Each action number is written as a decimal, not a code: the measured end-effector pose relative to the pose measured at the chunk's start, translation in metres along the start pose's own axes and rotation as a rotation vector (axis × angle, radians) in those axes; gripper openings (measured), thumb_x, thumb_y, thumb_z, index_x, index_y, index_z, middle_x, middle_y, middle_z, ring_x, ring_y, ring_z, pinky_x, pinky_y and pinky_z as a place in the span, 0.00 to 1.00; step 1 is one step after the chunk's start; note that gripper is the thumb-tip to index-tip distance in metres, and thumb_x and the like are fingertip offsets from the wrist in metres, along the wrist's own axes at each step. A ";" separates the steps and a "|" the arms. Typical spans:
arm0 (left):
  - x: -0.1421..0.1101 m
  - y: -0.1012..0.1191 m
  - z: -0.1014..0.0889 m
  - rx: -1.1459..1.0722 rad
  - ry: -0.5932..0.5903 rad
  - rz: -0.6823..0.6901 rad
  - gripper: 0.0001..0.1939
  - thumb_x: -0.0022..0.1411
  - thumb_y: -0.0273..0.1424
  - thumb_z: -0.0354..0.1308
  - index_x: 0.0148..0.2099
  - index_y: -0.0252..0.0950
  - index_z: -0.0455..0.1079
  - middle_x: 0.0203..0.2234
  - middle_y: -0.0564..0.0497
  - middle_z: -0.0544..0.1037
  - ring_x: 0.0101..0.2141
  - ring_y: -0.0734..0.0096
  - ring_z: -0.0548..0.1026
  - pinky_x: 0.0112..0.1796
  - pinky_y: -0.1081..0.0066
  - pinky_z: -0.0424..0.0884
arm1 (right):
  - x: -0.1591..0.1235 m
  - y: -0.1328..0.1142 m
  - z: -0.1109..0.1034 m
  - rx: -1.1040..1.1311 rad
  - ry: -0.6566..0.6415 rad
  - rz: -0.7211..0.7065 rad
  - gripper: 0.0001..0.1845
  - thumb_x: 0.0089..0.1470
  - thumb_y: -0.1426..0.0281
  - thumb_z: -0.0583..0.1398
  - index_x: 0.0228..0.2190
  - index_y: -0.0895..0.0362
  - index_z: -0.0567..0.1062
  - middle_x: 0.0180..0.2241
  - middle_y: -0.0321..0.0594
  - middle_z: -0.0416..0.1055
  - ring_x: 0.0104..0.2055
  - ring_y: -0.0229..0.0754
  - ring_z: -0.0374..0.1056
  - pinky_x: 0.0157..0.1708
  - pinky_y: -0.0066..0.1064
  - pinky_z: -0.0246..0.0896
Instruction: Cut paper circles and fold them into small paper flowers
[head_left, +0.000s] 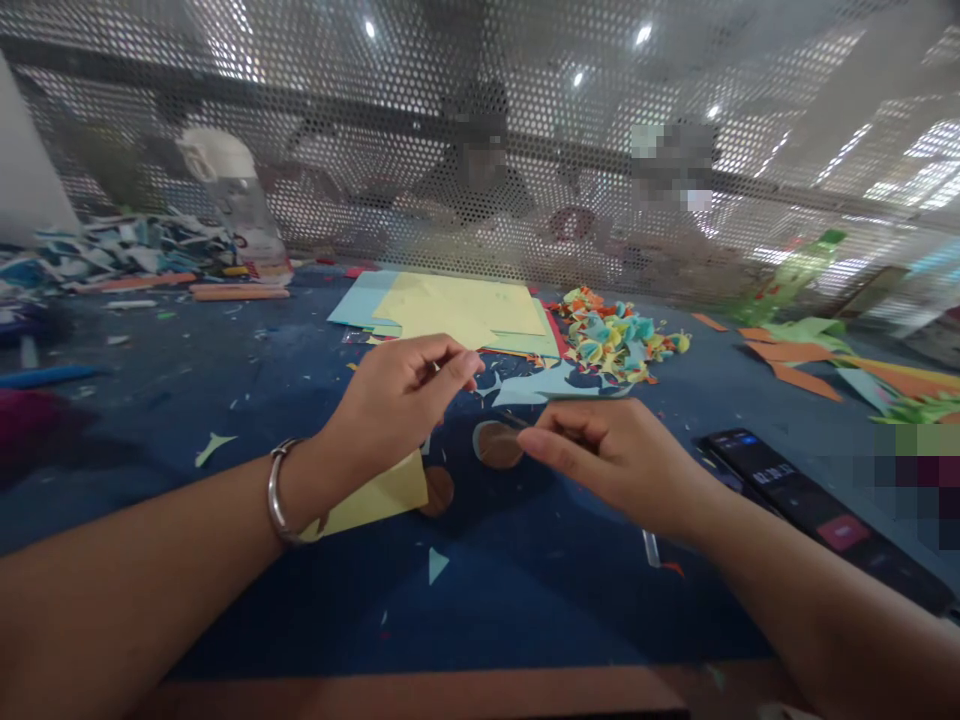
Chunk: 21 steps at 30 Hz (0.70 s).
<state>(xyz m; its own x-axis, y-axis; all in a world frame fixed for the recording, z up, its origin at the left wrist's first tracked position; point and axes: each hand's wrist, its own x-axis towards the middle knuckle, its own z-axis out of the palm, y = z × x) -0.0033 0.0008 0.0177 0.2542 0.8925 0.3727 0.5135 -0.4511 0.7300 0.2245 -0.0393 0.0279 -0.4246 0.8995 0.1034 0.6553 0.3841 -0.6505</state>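
Observation:
My left hand [397,400], a metal bangle on its wrist, hovers over the blue table with its fingers curled into a pinch; what it pinches is too small to make out. A yellow paper piece [379,497] lies just under that wrist. My right hand [611,455] is closed round a thin dark tool whose tip touches a brown paper disc [496,445]. A second brown disc [437,490] lies beside the yellow piece. A light blue cut-out [536,383] sits just beyond both hands.
Stacked yellow and blue sheets [457,308] lie further back, beside a heap of small folded paper shapes [619,340]. A phone [817,510] rests at the right, orange and green strips [810,350] beyond it. A bottle [240,205] and scraps stand far left. People sit behind a perforated screen.

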 end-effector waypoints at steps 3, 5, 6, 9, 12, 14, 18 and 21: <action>-0.003 0.004 -0.002 -0.027 0.025 0.079 0.17 0.68 0.44 0.56 0.42 0.38 0.79 0.34 0.51 0.83 0.29 0.72 0.75 0.30 0.72 0.68 | 0.000 0.000 0.007 -0.157 -0.083 -0.061 0.24 0.63 0.52 0.58 0.22 0.57 0.70 0.18 0.30 0.59 0.21 0.33 0.53 0.22 0.28 0.45; -0.007 0.006 0.001 0.001 -0.065 0.123 0.16 0.66 0.45 0.59 0.46 0.40 0.79 0.38 0.50 0.83 0.34 0.69 0.76 0.34 0.72 0.69 | 0.001 -0.001 0.011 -0.221 -0.108 -0.114 0.20 0.63 0.56 0.59 0.26 0.57 0.75 0.22 0.34 0.69 0.24 0.36 0.60 0.25 0.29 0.50; -0.009 0.007 0.003 0.021 -0.119 0.143 0.17 0.65 0.45 0.60 0.47 0.40 0.79 0.40 0.50 0.82 0.35 0.68 0.77 0.35 0.71 0.69 | 0.001 -0.001 0.013 -0.239 -0.118 -0.130 0.18 0.63 0.57 0.59 0.29 0.56 0.77 0.25 0.36 0.73 0.26 0.37 0.64 0.27 0.29 0.53; -0.012 0.009 0.012 0.066 -0.239 0.226 0.16 0.64 0.42 0.62 0.48 0.39 0.79 0.38 0.48 0.82 0.39 0.64 0.78 0.39 0.69 0.70 | 0.002 -0.002 0.017 -0.279 -0.147 -0.135 0.15 0.63 0.59 0.59 0.35 0.55 0.80 0.31 0.41 0.78 0.31 0.42 0.70 0.31 0.30 0.56; -0.013 0.009 0.017 0.071 -0.305 0.274 0.09 0.65 0.32 0.60 0.42 0.37 0.80 0.32 0.51 0.82 0.36 0.67 0.78 0.37 0.71 0.68 | 0.002 -0.003 0.019 -0.312 -0.174 -0.103 0.15 0.62 0.59 0.59 0.36 0.55 0.81 0.32 0.41 0.79 0.30 0.42 0.71 0.29 0.30 0.55; -0.012 0.008 0.017 0.059 -0.271 0.265 0.08 0.64 0.28 0.59 0.40 0.37 0.80 0.30 0.53 0.82 0.31 0.71 0.77 0.34 0.73 0.67 | 0.001 -0.004 0.020 -0.339 -0.187 -0.067 0.17 0.63 0.57 0.59 0.34 0.56 0.80 0.30 0.40 0.79 0.28 0.40 0.70 0.27 0.30 0.52; -0.005 0.002 0.010 -0.059 -0.016 0.121 0.08 0.65 0.33 0.60 0.36 0.37 0.79 0.25 0.54 0.80 0.26 0.72 0.75 0.29 0.73 0.66 | -0.001 -0.006 0.021 -0.442 -0.210 -0.015 0.24 0.63 0.50 0.57 0.26 0.57 0.75 0.22 0.38 0.74 0.21 0.38 0.64 0.23 0.31 0.45; 0.005 -0.009 0.006 -0.318 0.160 -0.062 0.09 0.65 0.35 0.61 0.35 0.37 0.78 0.26 0.51 0.81 0.28 0.71 0.77 0.32 0.72 0.70 | -0.003 -0.007 0.020 -0.510 -0.231 -0.054 0.22 0.64 0.51 0.56 0.31 0.56 0.75 0.25 0.38 0.76 0.23 0.40 0.68 0.24 0.31 0.45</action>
<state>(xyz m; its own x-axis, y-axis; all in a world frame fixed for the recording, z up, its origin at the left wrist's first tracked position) -0.0017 0.0092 0.0100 0.0861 0.9171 0.3891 0.2366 -0.3982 0.8862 0.2083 -0.0487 0.0175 -0.5541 0.8287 -0.0786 0.8236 0.5321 -0.1963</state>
